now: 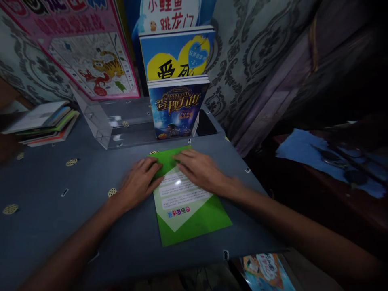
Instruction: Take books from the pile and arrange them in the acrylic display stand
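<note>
A thin green book [195, 226] lies flat on the grey-blue tabletop, its printed text and coloured title upside down to me. My left hand [140, 178] rests along the book's upper left edge, thumb apart from the fingers and slightly blurred. Across the upper right part of the cover lies my right hand [200, 169], palm down with its fingers stretched out. Neither hand is gripping the book. Just beyond it, a dark blue book [178, 111] with gold lettering stands upright in a clear display stand [97, 121].
Behind stand a blue-and-yellow book [176, 52] and a tall pink book [100, 56]. A pile of books [48, 121] lies at the left. A black phone-like object [206, 122] rests near the right edge. Blue cloth [327, 157] lies right of the table; a colourful book [266, 270] is below.
</note>
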`<state>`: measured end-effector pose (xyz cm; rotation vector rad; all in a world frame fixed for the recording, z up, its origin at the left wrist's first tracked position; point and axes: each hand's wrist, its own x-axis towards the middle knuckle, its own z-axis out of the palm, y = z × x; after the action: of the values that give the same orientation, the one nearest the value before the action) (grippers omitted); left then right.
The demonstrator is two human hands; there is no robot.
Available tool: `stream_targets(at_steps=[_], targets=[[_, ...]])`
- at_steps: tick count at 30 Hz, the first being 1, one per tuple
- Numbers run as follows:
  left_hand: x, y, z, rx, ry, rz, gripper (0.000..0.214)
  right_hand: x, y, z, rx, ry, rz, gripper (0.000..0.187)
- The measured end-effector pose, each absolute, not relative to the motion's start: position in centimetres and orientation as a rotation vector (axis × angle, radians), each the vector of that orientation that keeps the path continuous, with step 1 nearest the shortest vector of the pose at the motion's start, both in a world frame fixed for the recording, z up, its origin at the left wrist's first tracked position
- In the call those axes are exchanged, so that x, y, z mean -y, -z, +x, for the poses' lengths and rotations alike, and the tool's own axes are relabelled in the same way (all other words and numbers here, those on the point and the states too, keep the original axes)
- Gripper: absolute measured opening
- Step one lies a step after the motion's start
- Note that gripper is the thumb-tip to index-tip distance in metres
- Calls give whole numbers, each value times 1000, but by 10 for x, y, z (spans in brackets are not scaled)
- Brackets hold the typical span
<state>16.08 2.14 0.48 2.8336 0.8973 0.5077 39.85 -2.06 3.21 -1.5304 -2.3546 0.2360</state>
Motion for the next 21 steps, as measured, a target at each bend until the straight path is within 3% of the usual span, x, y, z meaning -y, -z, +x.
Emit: stream_targets(at_steps=[3,8,21], targets=[[-19,1,162,-900,-566,2865,35,1,-16,381,2413,-332,-1305,41],[-18,5,161,-926,-572,2934,35,-3,8,387,2378,-365,-1322,48],[-20,7,156,-1126,-471,2789,48,-4,15,429,2161,-140,-1519,38]])
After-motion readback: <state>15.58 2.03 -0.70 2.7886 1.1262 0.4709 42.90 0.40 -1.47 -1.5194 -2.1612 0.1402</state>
